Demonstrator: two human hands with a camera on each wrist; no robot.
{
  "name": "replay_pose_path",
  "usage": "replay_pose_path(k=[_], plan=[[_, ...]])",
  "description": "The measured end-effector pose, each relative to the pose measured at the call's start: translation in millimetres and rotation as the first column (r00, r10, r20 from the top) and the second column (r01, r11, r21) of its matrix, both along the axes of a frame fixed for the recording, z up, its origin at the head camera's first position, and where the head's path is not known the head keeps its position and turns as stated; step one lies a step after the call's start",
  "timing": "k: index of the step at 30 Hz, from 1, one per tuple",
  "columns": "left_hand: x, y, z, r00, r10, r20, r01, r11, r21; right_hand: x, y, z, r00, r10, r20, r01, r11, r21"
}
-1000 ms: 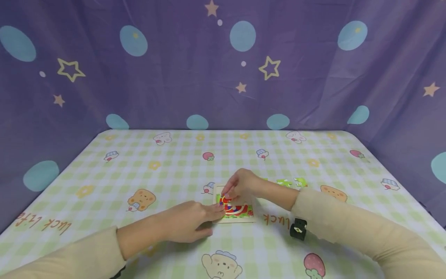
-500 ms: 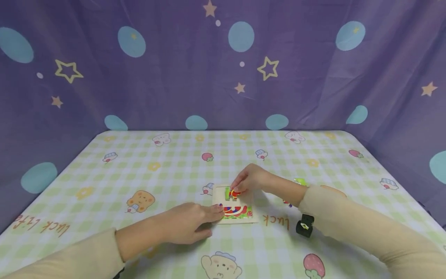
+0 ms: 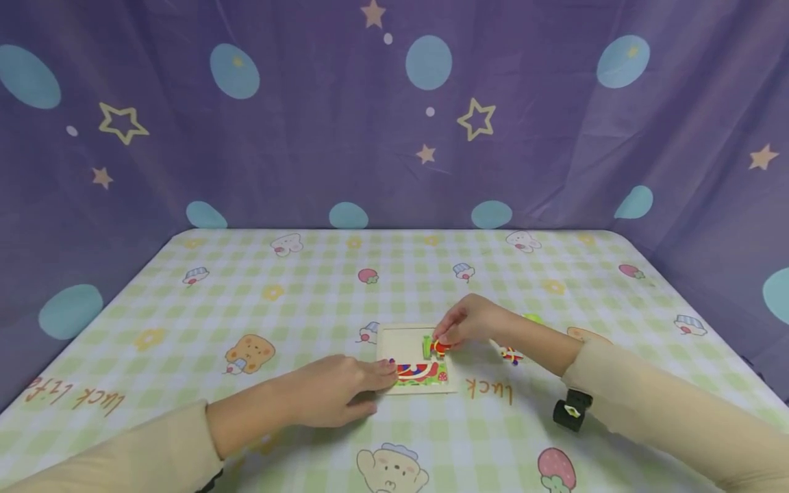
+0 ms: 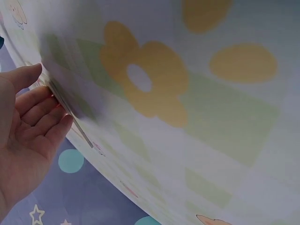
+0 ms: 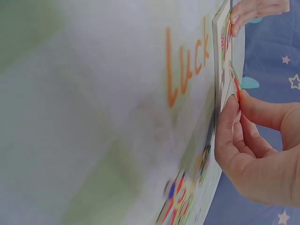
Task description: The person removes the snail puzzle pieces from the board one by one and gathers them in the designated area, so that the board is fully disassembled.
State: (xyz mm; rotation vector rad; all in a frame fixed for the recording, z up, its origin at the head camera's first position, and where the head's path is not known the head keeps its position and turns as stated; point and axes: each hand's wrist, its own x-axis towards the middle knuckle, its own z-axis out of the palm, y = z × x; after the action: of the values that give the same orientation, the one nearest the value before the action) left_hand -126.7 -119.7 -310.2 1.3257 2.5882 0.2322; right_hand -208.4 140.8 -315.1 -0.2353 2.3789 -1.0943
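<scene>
A shallow square puzzle board (image 3: 407, 326) with a pale rim lies on the table. Red, white and green puzzle pieces (image 3: 425, 373) fill its lower part, and the upper part shows bare board. My right hand (image 3: 473, 320) pinches a red and green puzzle piece (image 3: 439, 348) between thumb and fingertips, over the board's right side. In the right wrist view this piece (image 5: 236, 85) tilts up from the board. My left hand (image 3: 342, 390) rests its extended fingers at the board's left edge. The left wrist view shows this hand (image 4: 35, 124) against the board's thin edge (image 4: 77, 124).
Loose puzzle pieces lie right of the board: a multicoloured one (image 3: 510, 355) and a green one (image 3: 533, 318), partly behind the right forearm. The right wrist view shows blurred loose pieces (image 5: 176, 197). A checked cloth (image 3: 308, 294) covers the table; a purple curtain (image 3: 345, 137) hangs behind.
My right hand has drawn the red and green puzzle piece rightward from the board's left part across its upper area. My left hand has stayed in place.
</scene>
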Motion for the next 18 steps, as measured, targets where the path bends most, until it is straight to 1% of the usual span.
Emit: replay_pose_path(k=[3,11,18], plan=[[-0.2,0,0.5,1.0,-0.001,-0.004,0.001,1.0,0.0,1.5,10,1.3,1.0,-0.009,0.017,0.009,1.0,-0.004],[-0.3,1,0.7,1.0,0.001,-0.007,-0.001,1.0,-0.004,8.4,32,3.5,1.0,0.0,-0.003,0.0,1.0,0.03],[0.8,1,2.4,1.0,0.008,-0.009,-0.008,1.0,-0.015,10.1,42,6.5,1.0,-0.006,-0.021,0.008,0.998,0.067]])
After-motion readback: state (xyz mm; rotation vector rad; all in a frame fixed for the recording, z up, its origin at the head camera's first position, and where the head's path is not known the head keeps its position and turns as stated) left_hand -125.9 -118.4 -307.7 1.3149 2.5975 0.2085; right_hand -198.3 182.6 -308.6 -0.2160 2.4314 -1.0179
